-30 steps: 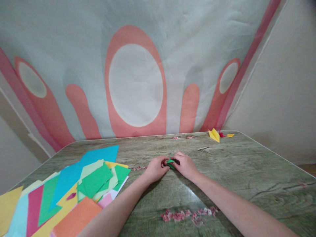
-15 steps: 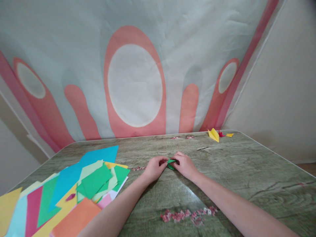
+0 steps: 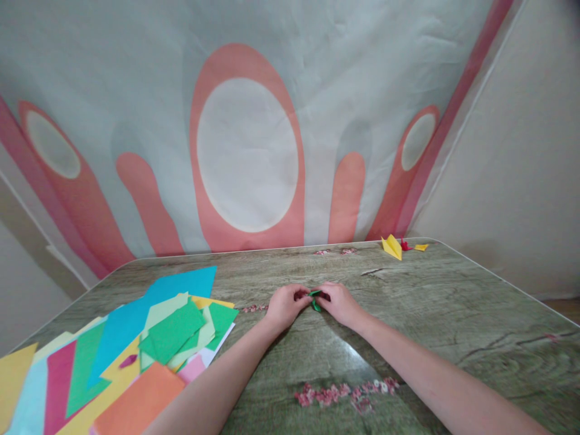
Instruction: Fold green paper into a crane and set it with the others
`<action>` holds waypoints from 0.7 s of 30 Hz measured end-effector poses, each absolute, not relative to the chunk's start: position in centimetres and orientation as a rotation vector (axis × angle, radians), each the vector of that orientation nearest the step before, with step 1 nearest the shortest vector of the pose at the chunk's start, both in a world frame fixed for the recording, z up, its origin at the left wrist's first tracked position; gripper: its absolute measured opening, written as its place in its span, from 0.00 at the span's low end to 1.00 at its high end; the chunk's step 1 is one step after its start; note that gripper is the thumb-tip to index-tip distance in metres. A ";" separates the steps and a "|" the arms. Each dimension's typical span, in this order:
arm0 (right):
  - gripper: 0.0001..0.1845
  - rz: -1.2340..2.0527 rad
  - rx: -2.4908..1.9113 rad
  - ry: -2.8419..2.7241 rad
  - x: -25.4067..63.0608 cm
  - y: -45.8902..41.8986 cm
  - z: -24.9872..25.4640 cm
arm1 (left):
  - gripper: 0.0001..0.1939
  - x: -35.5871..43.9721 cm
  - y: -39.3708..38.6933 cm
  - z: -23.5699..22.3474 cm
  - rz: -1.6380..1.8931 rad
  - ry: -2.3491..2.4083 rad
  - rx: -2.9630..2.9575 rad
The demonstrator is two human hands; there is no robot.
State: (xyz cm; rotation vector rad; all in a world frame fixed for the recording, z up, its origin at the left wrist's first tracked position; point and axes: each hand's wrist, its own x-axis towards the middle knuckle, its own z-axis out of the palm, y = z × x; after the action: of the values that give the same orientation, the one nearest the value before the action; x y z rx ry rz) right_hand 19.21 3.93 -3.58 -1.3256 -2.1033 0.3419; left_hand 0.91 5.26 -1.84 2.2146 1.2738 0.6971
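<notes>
A small folded green paper piece (image 3: 315, 299) is held just above the table (image 3: 453, 314) between both my hands. My left hand (image 3: 284, 306) pinches its left side with curled fingers. My right hand (image 3: 341, 302) grips its right side, fingers closed over it. Most of the paper is hidden by my fingers. Both forearms reach in from the bottom of the view.
A spread of coloured paper sheets (image 3: 136, 344) covers the table's left side. A folded yellow paper shape (image 3: 392, 247) and small red and yellow bits lie at the far right corner. A patterned cloth (image 3: 247, 151) hangs behind the table.
My hands have drawn slightly closer together on the green paper and it looks smaller and more folded. The view has shifted a little.
</notes>
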 end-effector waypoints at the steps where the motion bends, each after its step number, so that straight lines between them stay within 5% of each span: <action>1: 0.11 0.346 -1.328 -2.108 19.2 3.9 -3.5 | 0.12 0.9 5.3 -1.8 0.692 1.287 2.219; 21: 0.12 0.490 -1.208 -2.218 20.0 3.3 -1.5 | 0.09 1.6 4.6 -0.9 0.636 1.432 2.302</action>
State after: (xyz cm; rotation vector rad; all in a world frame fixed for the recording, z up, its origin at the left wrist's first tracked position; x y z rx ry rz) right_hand 19.95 3.30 -1.54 -1.2080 -2.2176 0.4898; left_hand 1.59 4.56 -0.92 2.3024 1.4323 0.6358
